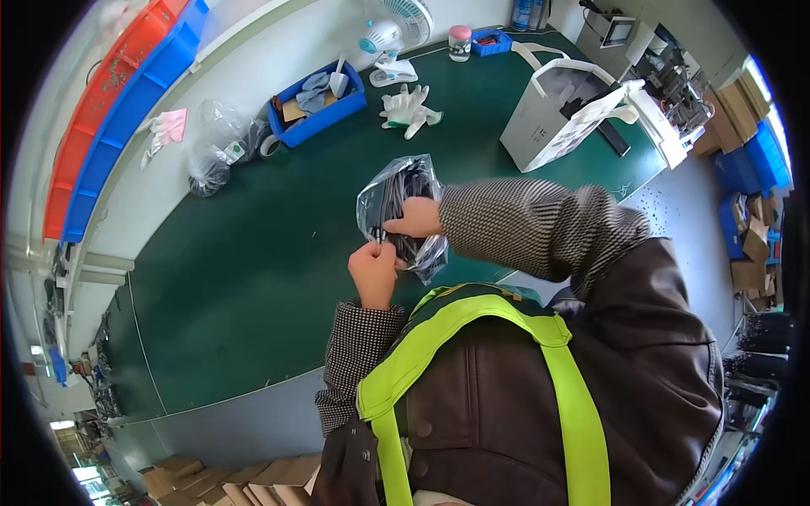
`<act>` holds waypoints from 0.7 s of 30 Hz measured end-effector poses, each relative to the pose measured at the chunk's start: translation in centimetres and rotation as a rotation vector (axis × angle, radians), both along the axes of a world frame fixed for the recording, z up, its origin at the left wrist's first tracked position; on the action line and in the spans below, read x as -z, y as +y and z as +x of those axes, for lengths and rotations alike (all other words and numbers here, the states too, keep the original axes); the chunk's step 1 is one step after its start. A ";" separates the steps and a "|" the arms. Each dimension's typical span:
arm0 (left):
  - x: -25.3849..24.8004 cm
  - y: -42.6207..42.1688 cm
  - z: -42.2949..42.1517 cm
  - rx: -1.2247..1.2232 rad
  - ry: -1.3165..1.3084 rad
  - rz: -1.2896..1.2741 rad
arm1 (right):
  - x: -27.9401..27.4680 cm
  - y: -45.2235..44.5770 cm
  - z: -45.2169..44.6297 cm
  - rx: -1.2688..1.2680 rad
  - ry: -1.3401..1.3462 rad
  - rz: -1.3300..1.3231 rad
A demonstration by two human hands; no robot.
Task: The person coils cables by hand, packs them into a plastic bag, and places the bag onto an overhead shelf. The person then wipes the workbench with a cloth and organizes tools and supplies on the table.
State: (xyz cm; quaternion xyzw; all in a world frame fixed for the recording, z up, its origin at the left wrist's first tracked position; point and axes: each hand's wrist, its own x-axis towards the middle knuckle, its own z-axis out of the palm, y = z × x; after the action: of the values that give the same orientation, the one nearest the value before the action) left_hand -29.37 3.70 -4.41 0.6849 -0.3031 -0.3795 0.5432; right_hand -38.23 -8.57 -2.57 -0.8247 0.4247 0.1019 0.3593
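Observation:
A clear plastic bag (367, 198) holding a bundle of dark, thin pieces (412, 181) lies on the green table (245, 278). My right hand (416, 218) reaches over the bag from the right, its fingers closed at the dark pieces. Just below and to the left, my left hand (373, 268) is closed at the bag's near left edge. Small dark ends show between the two hands, too small to make out exactly. The two hands are close together, and the bag extends beyond them on both sides.
White gloves (410, 110) lie beyond the bag. Behind are a blue bin (327, 116) with cloths, a small fan (386, 40) and a jar (460, 44). A white tote bag (536, 126) stands at the right; plastic bags (221, 139) sit at the left.

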 end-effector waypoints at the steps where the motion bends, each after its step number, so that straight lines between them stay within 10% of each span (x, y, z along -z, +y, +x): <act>1: 0.0 0.0 -0.1 -0.001 0.003 0.001 | -1.6 -0.2 -0.7 -0.087 0.034 -0.162; 8: -1.0 -0.1 -0.7 0.067 -0.033 0.028 | -1.6 -2.1 1.5 -0.457 0.006 -0.067; 10: -1.9 0.0 -0.9 0.102 -0.068 0.073 | 4.6 -5.5 5.3 -0.383 -0.099 0.887; 15: -2.7 -0.2 -1.8 0.074 -0.022 0.034 | 0.6 -6.4 1.7 -0.643 -0.295 0.587; 17: -2.1 -0.5 -1.9 0.071 -0.096 0.007 | -2.1 -6.9 -1.4 -1.031 -0.883 1.006; 21: -0.4 -1.1 -1.8 0.023 -0.265 -0.052 | 3.4 -5.7 2.6 -1.535 -1.789 0.688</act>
State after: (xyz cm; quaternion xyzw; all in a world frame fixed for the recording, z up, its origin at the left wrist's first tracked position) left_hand -31.18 2.60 -4.02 0.7112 -0.3899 -0.2837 0.5115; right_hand -35.66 -14.24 -5.98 -0.5026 -0.6161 -0.2078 0.5698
